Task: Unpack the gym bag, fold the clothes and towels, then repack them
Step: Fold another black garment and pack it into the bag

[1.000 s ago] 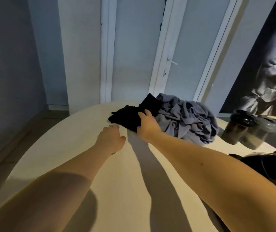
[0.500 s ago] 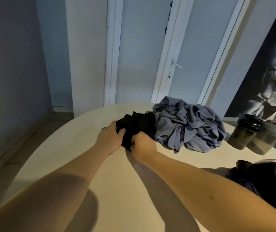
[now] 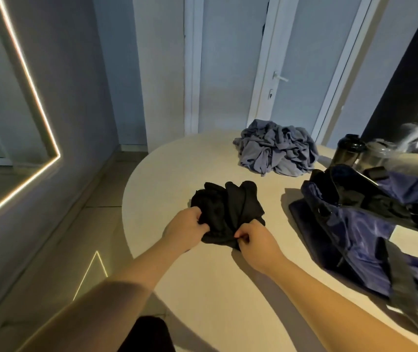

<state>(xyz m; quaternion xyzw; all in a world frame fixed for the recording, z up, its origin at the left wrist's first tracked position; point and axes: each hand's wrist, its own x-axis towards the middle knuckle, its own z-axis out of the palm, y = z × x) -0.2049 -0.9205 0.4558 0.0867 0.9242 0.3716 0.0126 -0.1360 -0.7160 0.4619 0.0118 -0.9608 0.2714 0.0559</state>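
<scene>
On table, fingers pinch black garment (crumpled).

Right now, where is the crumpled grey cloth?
In the head view the grey cloth lies on the far side of the table, right of centre, beyond the black garment and just left of the dark shaker bottle.

Dark shaker bottle on round table, far rt; door behind.
</scene>
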